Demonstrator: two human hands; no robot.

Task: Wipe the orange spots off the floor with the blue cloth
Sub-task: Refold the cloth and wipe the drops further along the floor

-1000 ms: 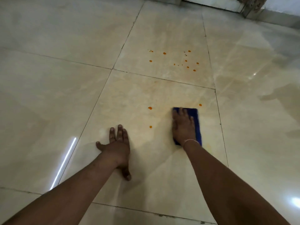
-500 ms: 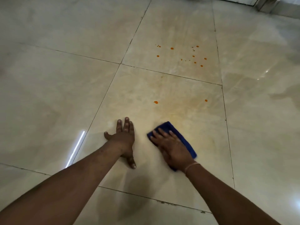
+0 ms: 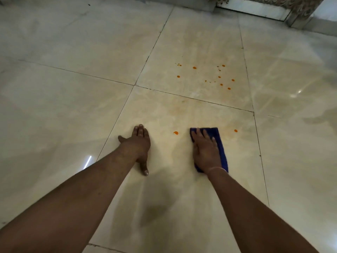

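Right hand (image 3: pixel 206 152) flat, fingers spread, pressing blue cloth (image 3: pixel 221 148) on floor (image 3: pixel 73 106); left hand (image 3: pixel 138 145) open, empty, bracing. Cloth between two near orange spots (image 3: pixel 175 132). Probably soft, light; best pressed from the middle.

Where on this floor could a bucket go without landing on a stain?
The cream tile left of the left hand is spotless. Avoid the orange spots clustered on the far tile and the two flanking the blue cloth under the right hand.

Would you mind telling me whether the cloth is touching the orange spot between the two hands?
Apart. The head view shows bare tile between the cloth and the spot.
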